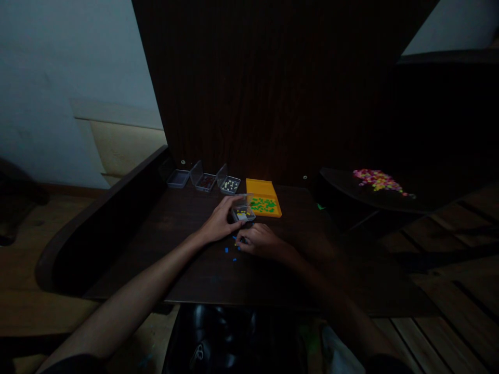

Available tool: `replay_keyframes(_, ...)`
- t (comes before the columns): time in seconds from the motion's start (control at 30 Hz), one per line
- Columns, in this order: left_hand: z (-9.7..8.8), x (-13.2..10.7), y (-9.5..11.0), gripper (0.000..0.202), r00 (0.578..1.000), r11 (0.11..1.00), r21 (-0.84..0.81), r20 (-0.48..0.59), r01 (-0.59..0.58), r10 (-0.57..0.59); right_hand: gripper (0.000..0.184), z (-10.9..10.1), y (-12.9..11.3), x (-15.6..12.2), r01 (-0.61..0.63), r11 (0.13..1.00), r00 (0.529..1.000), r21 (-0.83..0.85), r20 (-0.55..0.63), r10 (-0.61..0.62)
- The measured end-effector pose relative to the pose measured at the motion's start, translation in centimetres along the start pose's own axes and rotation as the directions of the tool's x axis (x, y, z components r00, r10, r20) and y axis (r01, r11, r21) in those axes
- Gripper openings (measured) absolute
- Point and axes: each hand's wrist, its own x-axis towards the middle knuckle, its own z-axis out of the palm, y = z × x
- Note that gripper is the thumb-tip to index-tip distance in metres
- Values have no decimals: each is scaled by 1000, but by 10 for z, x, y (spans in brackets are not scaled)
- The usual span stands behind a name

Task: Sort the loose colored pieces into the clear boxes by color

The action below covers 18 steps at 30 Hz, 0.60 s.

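My left hand point(222, 221) is closed around the left side of a small clear plastic box point(247, 217) with its lid up. Several yellow pieces point(242, 212) lie inside that box. Just in front of it, my right hand point(257, 240) has its fingers pinched together low over the dark table; whatever is between the fingertips is too small to make out. Small blue pieces point(226, 250) and a bit of yellow are scattered by those fingertips. Behind the box sits an open orange case point(260, 187) holding many green pieces point(264, 204).
Along the back stand a clear box point(178, 179), an open box with dark red pieces point(205, 182) and another with whitish pieces point(230, 185). A pile of pink and yellow pieces point(378, 181) lies on a dark armrest at right. A raised dark side edge point(105, 208) borders the left.
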Motion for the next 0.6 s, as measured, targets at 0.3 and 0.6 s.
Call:
replay_keyframes(0.3, -1, 1, 0, 64, 1000, 1000, -19, -5, -13, 12, 15, 1, -2, 5, -31, 999, 998, 25, 52, 30)
replay_keyframes(0.6, -2, 1, 0, 64, 1000, 1000, -3, 12, 2, -2, 18, -2, -3, 7, -21, 999, 998, 36, 52, 20)
